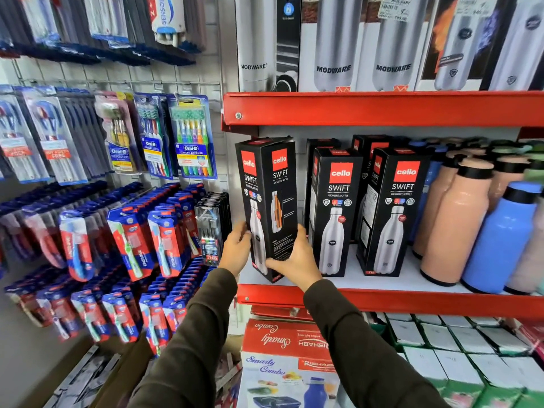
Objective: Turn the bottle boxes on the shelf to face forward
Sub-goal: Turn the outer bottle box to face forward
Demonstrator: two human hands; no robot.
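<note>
1. Bottle box (pixel 269 201): black, upright, at the left end of the red shelf (pixel 412 300), turned corner-forward so 2 faces show.
2. Left hand (pixel 235 248): fingers curled around the box's lower left edge, gripping it.
3. Right hand (pixel 295 260): wrapped on the lower right face, thumb across the front.
4. Neighbouring boxes (pixel 335 210): 2 stand just right of it, fronts forward.
5. Loose bottles (pixel 459 222): further right.
</note>
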